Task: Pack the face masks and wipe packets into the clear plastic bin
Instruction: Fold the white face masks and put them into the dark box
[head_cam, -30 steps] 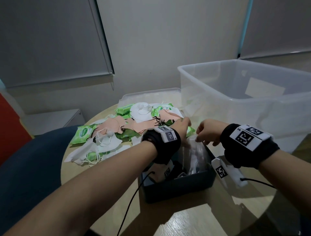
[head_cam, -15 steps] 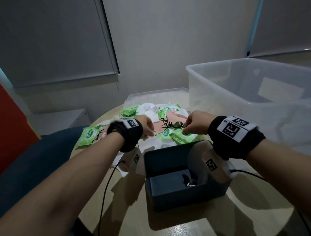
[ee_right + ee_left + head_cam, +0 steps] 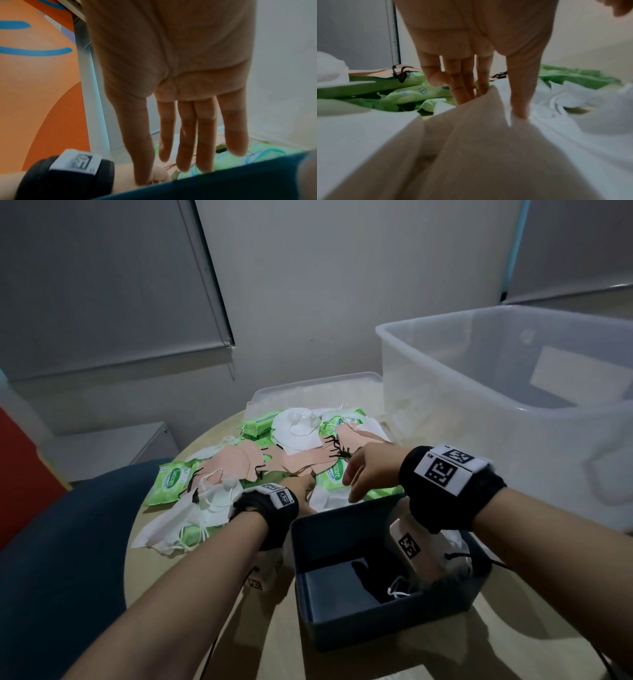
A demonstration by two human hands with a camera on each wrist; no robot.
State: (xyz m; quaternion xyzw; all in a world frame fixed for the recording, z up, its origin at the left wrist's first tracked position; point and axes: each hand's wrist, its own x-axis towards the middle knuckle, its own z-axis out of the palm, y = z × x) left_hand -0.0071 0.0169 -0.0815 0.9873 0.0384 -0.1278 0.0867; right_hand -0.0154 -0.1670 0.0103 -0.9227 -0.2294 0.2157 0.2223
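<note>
Mixed white masks, pink masks (image 3: pixel 239 463) and green wipe packets are heaped on the round table. The clear plastic bin (image 3: pixel 445 422) stands at the right, behind my right wrist. My left hand (image 3: pixel 303 486) reaches to a white mask (image 3: pixel 325 498) just past the dark box. In the left wrist view my left hand (image 3: pixel 491 102) pinches a raised fold of that white mask (image 3: pixel 556 135) between thumb and fingers. My right hand (image 3: pixel 359 474) hovers with straight fingers over a green wipe packet (image 3: pixel 334 474). The right wrist view shows my right hand (image 3: pixel 188 148) holding nothing above the wipe packet (image 3: pixel 257 152).
A dark open box (image 3: pixel 342 510) sits in front of the pile, under my right wrist, with a mask (image 3: pixel 397 590) inside. A clear lid (image 3: pixel 308 392) lies behind the pile. A blue chair (image 3: pixel 68 542) is at the left table edge.
Both hands left the dark box and went to the pile. Since half a second ago my left hand shifted right onto the white mask, and my right hand straightened its fingers.
</note>
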